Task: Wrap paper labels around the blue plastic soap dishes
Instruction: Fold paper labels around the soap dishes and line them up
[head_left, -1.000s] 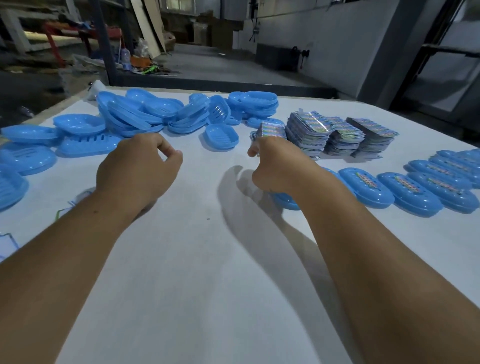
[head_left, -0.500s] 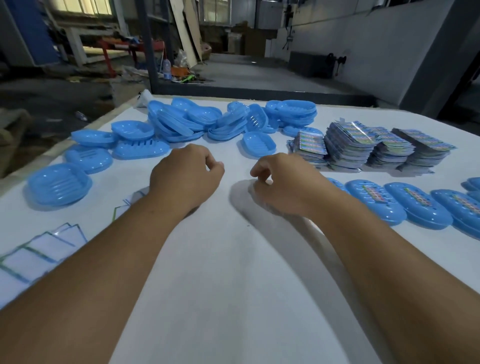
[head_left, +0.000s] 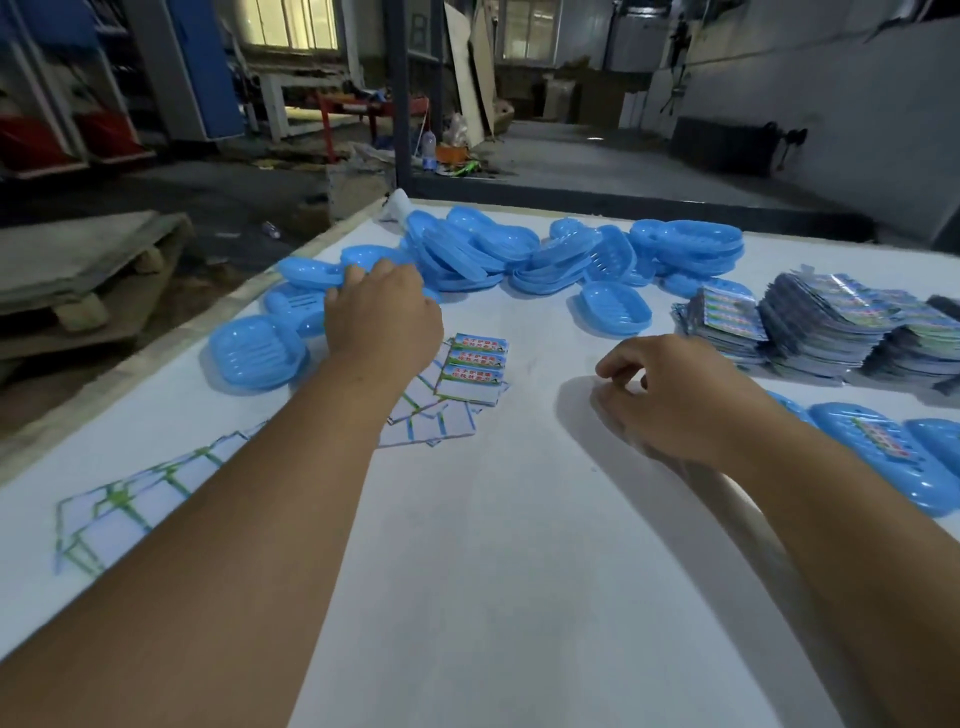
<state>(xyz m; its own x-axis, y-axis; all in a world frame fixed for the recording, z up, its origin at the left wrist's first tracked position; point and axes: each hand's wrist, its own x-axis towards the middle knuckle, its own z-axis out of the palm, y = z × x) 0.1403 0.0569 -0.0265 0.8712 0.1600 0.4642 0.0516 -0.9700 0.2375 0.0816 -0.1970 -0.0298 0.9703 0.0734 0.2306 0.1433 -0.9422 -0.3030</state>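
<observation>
Many blue soap dishes lie heaped at the far side of the white table, with several loose ones spread toward the far left edge. One open dish sits nearest on the left, and a single dish lies apart in front of the heap. At the right edge, labelled dishes lie in a row, each with a printed paper band across its top.

A small stack of printed labels lies face up between the two hands, on top of a fan of labels turned blank side up. More blank-side labels are spread near the left forearm. Tall stacks of labels stand at the far right, just behind the labelled row.

The left hand reaches over the loose dishes at the left of the heap; its fingers are hidden past the knuckles, so whether its grip holds a dish cannot be told. The right hand hovers low over the bare table near the labelled row, its fingers loosely curled with the thumb close to the fingertips; nothing shows in its grip.

Beyond the table is a dim workshop floor with boards leaning on a post and a wooden pallet at the left.
</observation>
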